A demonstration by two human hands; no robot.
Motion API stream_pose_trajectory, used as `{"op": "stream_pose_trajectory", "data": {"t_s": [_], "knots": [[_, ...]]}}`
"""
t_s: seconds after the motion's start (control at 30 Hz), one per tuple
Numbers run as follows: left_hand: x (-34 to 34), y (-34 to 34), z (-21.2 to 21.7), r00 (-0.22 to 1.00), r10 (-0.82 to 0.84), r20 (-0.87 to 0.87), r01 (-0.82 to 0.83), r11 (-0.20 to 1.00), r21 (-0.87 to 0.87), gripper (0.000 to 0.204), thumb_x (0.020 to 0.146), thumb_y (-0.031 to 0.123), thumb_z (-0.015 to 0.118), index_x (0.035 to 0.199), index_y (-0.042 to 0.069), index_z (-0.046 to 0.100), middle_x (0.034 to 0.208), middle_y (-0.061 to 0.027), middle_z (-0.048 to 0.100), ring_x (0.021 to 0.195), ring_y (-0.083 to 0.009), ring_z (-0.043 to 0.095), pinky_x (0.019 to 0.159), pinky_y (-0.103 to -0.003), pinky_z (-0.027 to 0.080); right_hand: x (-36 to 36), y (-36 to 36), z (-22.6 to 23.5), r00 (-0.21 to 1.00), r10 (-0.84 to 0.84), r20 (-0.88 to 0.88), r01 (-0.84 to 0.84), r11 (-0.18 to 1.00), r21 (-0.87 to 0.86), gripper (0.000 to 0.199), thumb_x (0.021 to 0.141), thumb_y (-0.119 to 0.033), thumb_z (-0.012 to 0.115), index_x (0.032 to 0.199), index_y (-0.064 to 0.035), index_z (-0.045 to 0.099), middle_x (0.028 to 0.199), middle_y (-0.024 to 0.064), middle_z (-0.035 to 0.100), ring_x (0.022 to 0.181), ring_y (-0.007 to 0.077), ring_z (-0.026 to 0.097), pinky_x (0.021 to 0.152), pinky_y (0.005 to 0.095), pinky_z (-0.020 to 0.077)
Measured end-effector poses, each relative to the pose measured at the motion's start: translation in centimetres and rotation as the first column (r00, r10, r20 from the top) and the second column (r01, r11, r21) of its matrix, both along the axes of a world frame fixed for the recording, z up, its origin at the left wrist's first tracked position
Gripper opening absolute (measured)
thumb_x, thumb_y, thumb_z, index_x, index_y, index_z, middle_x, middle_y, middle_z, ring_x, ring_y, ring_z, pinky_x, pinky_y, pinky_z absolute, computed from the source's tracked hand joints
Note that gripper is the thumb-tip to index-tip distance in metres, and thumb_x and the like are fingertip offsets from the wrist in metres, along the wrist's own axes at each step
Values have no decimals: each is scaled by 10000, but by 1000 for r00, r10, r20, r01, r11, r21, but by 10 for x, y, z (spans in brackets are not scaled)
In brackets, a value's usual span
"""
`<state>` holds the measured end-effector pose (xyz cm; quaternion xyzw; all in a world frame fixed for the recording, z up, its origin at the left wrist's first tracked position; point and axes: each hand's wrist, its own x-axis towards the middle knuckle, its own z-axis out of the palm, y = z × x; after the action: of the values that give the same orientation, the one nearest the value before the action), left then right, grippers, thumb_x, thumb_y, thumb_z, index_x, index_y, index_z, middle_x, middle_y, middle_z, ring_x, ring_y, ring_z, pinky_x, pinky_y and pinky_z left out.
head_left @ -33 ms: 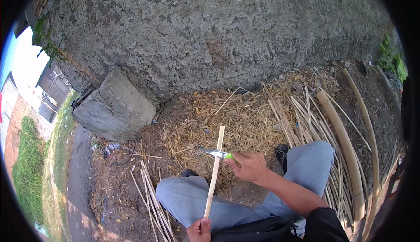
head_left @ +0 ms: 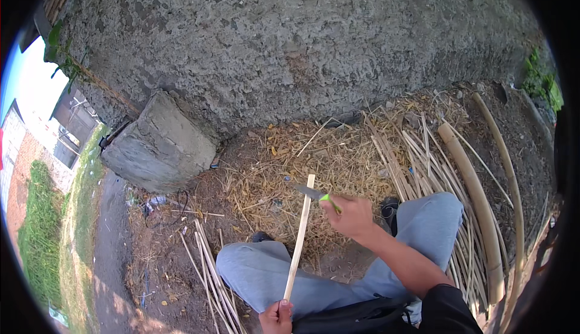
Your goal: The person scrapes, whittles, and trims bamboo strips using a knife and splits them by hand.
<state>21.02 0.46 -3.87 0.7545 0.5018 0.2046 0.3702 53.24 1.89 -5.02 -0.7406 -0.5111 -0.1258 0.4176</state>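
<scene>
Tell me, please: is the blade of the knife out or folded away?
Out: the blade extends beyond the green handle in the right hand.

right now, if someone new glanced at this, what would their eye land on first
Probably the green-handled knife in the right hand, near the centre, its blade crossing the upper end of a pale strip that the left hand grips at the bottom. Next might come the thick pole on the right, beside a pile of thin sticks, and the rough grey wall filling the top.
</scene>
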Motion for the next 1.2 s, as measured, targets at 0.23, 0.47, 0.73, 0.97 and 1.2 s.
{"op": "stream_pose_trajectory", "data": {"t_s": [0.23, 0.47, 0.73, 0.97, 1.2], "knots": [[2, 2, 1, 993, 45, 111, -30, 990, -138, 389, 998, 324, 534, 798, 1, 613, 518, -64, 448, 500, -116, 430, 466, -356, 373, -25, -5, 2, 999, 53, 3, -53, 998, 33, 264, 916, -365, 660, 833, -124, 728, 586, 46, 628, 415, 215, 575, 349, 370, 397], [-1, 3, 1, 999, 33, 33, -29, 992, -120, 423, 999, 350, 540, 785, -7, 622, 530, -39, 531, 514, -104, 493, 500, -336, 425, -11, -3, -7, 994, -67, -87, 69, 997, 25, 290, 914, -380, 662, 850, -102, 716, 559, 73, 609, 411, 263, 573, 368, 391, 421], [-6, -4, 16, 1000, 5, 3, -5, 997, -72, 422, 998, 344, 525, 773, 1, 621, 528, -80, 526, 510, -134, 520, 503, -342, 425, -3, -1, -8, 996, -89, -25, 90, 994, 65, 244, 908, -358, 673, 857, -123, 718, 558, 49, 605, 410, 228, 573, 356, 369, 409], [-12, -8, 29, 999, -28, -17, 26, 994, -102, 391, 993, 298, 518, 755, 4, 615, 550, -102, 532, 509, -191, 512, 520, -369, 422, 43, 1, -22, 959, -267, -96, 253, 957, -142, 261, 944, -338, 627, 890, -104, 729, 554, 89, 604, 417, 246, 580, 373, 380, 400], [-22, 4, 14, 998, 32, 63, -31, 999, -8, 437, 999, 341, 514, 739, 2, 606, 556, -93, 525, 527, -186, 513, 527, -368, 423, 13, -7, 2, 941, -163, -296, 149, 986, -69, 276, 933, -311, 646, 853, -61, 731, 544, 136, 589, 461, 311, 595, 447, 414, 444]]}}
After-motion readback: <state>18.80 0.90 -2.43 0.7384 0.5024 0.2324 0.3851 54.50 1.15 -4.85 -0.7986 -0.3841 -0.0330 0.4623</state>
